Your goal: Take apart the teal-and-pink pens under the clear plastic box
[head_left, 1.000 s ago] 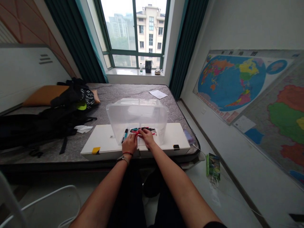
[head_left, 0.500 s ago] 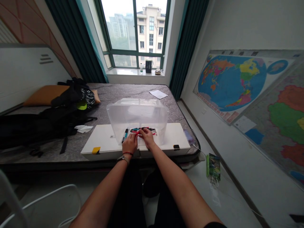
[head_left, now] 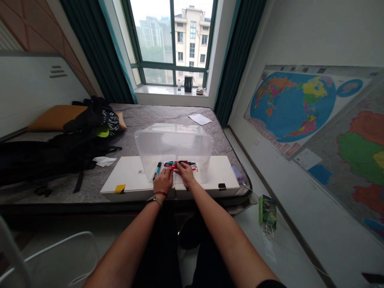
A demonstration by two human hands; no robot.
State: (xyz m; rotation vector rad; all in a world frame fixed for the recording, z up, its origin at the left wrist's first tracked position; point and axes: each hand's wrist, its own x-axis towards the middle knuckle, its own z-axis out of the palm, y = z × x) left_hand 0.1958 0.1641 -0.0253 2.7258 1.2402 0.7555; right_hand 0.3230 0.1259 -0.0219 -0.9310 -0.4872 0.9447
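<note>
A clear plastic bin (head_left: 174,140) lies on its side on white boxes (head_left: 126,174), its opening toward me. Several pens (head_left: 188,163) are heaped inside, and a teal and black pen pair (head_left: 157,170) lies apart at the left. My left hand (head_left: 163,180), with a watch and red band at the wrist, is closed on a red pen (head_left: 173,167) at the bin's opening. Close against it, my right hand (head_left: 185,174) pinches at the same red pen, its fingertips touching near the other hand's. The fingers partly hide the pen.
A grey mattress (head_left: 144,116) lies under the boxes. Black bags and clothes (head_left: 72,148) are at the left, beside a crumpled tissue (head_left: 104,161). White paper (head_left: 200,119) rests behind the bin. A green package (head_left: 268,212) is on the floor at right.
The view has shifted slightly. Both hands remain together at the red pen, with small finger movements; the bin and the heaped pens look the same.
</note>
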